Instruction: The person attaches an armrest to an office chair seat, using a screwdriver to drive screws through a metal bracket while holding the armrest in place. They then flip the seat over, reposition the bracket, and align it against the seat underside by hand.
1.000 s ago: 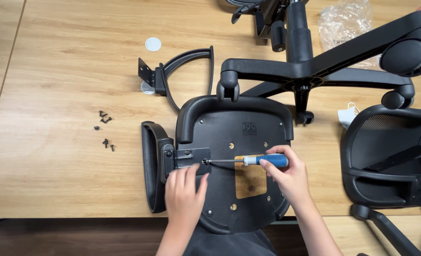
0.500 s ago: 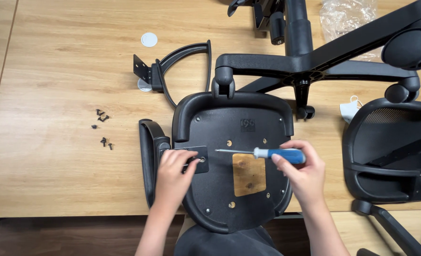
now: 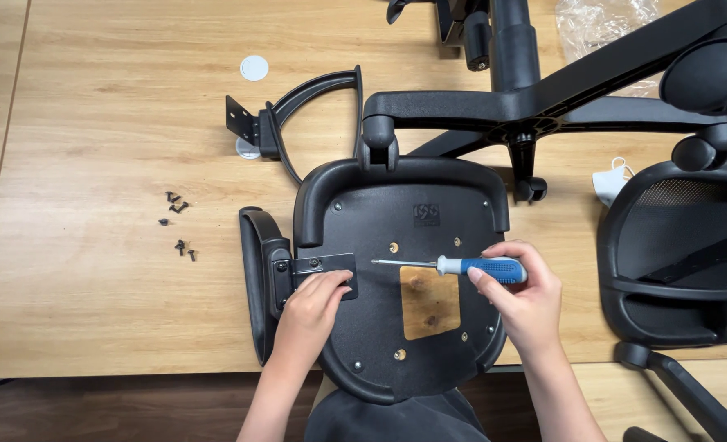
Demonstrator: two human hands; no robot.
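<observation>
L hand: left hand (image 3: 310, 307) lay palm-down on the flat black metal armrest bracket (image 3: 324, 267), fingers together & curled over its lower edge, pressing it to the seat; not gripping around anything.
R hand: right hand (image 3: 527, 299) was clamped on the blue-handled screwdriver w/ white collar & thin steel shaft (image 3: 453, 265), fingers wrapped round the grip, thumb on the near side.
Driver: lay approx. level, tip pointing left, ending just right of the bracket, apart from it; whether tip touched the seat, can't tell.
Seat: black moulded plastic chair seat pan, underside up (image 3: 404, 278), lay on the table's near edge, overhanging it toward the person; square bare-wood patch (image 3: 429, 301) in its middle, just below the driver shaft.
Armrest: black curved plastic armrest (image 3: 255, 278) stood just left of the seat, joined to the bracket.
Table: light wooden tabletop (image 3: 93, 123) under everything.
Screws: small dark loose screws in a scatter (image 3: 177, 223), well left of the armrest.
2nd armrest: second black armrest w/ its bracket (image 3: 298, 110) lay beyond the seat, upper left.
Base: black star-shaped chair base w/ castors (image 3: 560, 106) lay behind the seat, one castor touching its far rim.
Backrest: black mesh chair backrest (image 3: 682, 254) at the right, near the R hand.
Far: small white round disc (image 3: 254, 68) on the table; crumpled clear plastic bag (image 3: 600, 24) at the top right.
</observation>
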